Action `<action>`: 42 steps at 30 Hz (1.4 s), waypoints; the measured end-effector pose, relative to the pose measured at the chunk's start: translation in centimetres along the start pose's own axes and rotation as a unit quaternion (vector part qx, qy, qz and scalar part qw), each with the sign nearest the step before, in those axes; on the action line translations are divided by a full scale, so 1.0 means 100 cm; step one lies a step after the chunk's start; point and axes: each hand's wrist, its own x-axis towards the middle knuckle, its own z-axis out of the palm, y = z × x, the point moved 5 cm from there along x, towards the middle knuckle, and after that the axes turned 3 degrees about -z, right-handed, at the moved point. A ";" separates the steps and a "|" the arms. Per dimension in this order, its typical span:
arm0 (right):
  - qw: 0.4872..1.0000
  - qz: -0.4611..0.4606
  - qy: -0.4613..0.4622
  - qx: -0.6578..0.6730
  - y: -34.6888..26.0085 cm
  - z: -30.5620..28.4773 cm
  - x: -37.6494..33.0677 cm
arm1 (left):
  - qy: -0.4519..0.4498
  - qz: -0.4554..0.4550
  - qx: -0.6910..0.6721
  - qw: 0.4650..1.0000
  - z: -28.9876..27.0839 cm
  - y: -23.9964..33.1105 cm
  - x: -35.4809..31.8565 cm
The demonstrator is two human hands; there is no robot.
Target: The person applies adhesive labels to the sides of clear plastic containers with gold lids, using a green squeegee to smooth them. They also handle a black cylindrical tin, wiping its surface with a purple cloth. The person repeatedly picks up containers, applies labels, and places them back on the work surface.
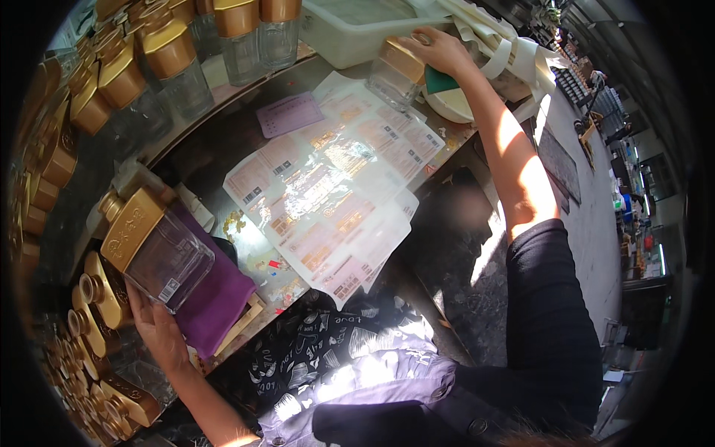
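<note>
My left hand [155, 322] grips the base of a clear square glass bottle [165, 262] with a gold cap, lying tilted over a purple cloth [217, 298] at the lower left. My right hand [438, 51] reaches far forward and rests on the gold cap of a second clear bottle [395, 74], which leans beside a round white pad with a green top [445, 93]. Between the two hands a sheet of printed labels [335, 186] lies flat on the dark table [216, 145].
Rows of gold-capped glass bottles [164, 59] line the shelf at the back left. More gold caps and bottles [97, 350] crowd the left edge. A white plastic tub [350, 33] stands at the back. A pink slip [289, 114] lies by the labels. An aisle floor [596, 223] runs to the right.
</note>
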 end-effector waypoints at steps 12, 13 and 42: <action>0.951 -0.284 -0.019 0.120 -0.064 -0.072 -0.054 | 0.085 0.156 0.115 0.977 0.072 0.047 -0.096; 0.918 -0.349 -0.024 0.186 -0.081 -0.087 -0.064 | -0.002 0.094 -0.001 0.996 0.098 0.040 -0.090; 0.726 -0.321 -0.366 0.485 -0.142 -0.076 -0.130 | -0.390 -0.364 -0.550 0.643 0.268 -0.007 -0.072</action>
